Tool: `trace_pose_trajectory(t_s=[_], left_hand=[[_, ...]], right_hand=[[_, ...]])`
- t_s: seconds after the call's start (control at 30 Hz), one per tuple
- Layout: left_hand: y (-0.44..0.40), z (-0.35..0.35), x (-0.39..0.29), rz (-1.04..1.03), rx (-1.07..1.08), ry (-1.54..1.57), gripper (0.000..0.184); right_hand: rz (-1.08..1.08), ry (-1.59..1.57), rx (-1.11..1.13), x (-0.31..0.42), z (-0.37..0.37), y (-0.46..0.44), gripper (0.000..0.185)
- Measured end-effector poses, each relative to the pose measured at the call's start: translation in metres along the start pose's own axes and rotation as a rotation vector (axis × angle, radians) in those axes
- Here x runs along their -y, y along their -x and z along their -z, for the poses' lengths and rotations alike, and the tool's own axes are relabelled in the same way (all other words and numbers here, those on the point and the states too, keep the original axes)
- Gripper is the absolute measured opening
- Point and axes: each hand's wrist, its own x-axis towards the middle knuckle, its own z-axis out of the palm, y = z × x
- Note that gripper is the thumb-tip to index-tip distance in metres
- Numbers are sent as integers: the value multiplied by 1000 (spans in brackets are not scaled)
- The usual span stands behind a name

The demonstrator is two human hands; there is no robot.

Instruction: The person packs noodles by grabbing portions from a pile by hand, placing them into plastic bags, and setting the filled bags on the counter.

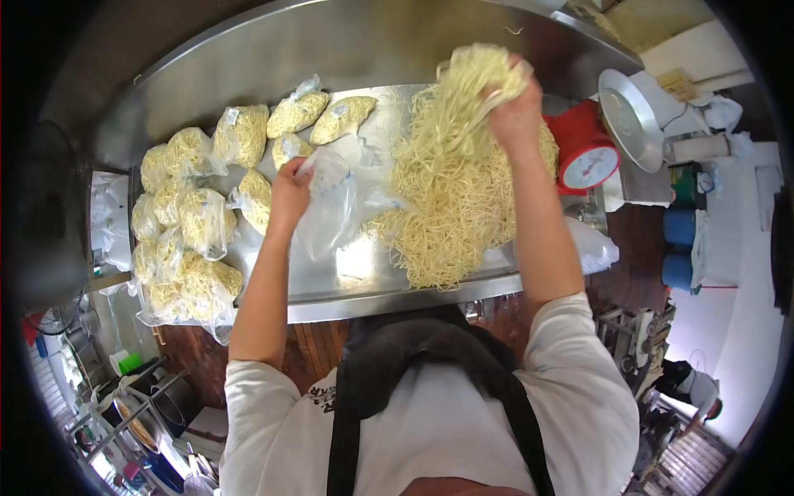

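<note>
My right hand (514, 112) is closed round a big bunch of pale yellow noodles (473, 87), lifted over the far side of the heap. The loose noodle heap (463, 215) spreads across the right half of the steel table (318, 285). In my left hand (291, 190), the fingers pinch the edge of a clear plastic bag (327, 207), which hangs limp and looks to have no noodles in it. Left of that hand lie several filled bags of noodles (203, 219), some piled together. Two more filled bags (343, 118) rest at the table's back.
A red dial scale (585, 149) with a round metal pan (631, 120) stands right of the heap. More plastic bags (591, 246) lie at the right front edge. A raised steel wall (372, 41) runs along the back. Another person (695, 388) is far off at the lower right.
</note>
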Motion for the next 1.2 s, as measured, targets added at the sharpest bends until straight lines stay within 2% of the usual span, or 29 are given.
trace_pose_trajectory(t_s=[0.03, 0.07, 0.1, 0.17, 0.2, 0.27, 0.4, 0.5, 0.53, 0.57, 0.6, 0.63, 0.67, 0.7, 0.73, 0.8, 0.87, 0.93, 0.97, 1.03, 1.1, 1.2], left_hand=[[-5, 10, -26, 56, -14, -13, 26], [-12, 16, -46, 110, -29, -25, 25], [-24, 16, -57, -41, -122, -80, 24], [-55, 13, -77, -329, -311, -193, 25], [-70, 9, -91, -344, -339, -232, 26], [-91, -4, -125, -427, -398, -266, 27], [-101, -30, -194, -631, -418, -119, 21], [-62, -38, -232, -718, -332, 67, 14], [-34, -39, -238, -706, -284, 106, 13], [-8, -43, -240, -626, -170, 185, 14], [19, -46, -237, -541, -54, 258, 16], [46, -46, -230, -603, 17, 186, 16], [71, -45, -221, -664, 91, 114, 17], [90, -46, -204, -786, 76, 47, 18], [103, -51, -182, -913, 60, -18, 20], [119, -59, -137, -846, 47, -34, 28], [123, -66, -93, -712, 17, -115, 32], [111, -73, -52, -511, -30, -250, 32], [105, -69, -29, -381, -24, -155, 28], [92, -67, 29, -381, -201, -338, 20], [89, -58, 49, -297, -304, -355, 19], [87, -66, 44, -190, -196, -143, 19]], right_hand=[[127, 148, -4, 35, 16, -26, 24], [41, 11, -56, 62, 27, -45, 27], [-41, -131, -104, 88, 36, -65, 30], [94, -377, -315, 146, 44, -104, 36], [2, -392, -278, 204, 51, -111, 36], [-129, -390, -208, 248, 62, -105, 35], [-255, -337, -54, 219, 105, -99, 38], [-78, -302, 284, 181, 74, -33, 31], [21, -212, 171, 149, 50, 3, 49], [-34, -138, 502, 137, 37, 20, 63], [-215, -64, 585, 123, 22, 38, 64], [-401, 7, 666, 106, 6, 58, 66], [-453, -115, 586, 83, -8, 77, 64], [-508, -236, 500, 65, -20, 93, 63], [-649, -589, 477, 55, -29, 96, 60], [-912, -1306, 392, 36, -52, 98, 55], [-938, -1084, 265, -6, -124, 135, 51], [-863, -725, 397, -25, -153, 162, 49], [-767, -478, 578, -30, -153, 174, 49], [-481, 29, 880, -43, -141, 175, 49], [-143, 538, 1101, -56, -120, 180, 49], [50, 513, 1035, -76, -137, 190, 50]])
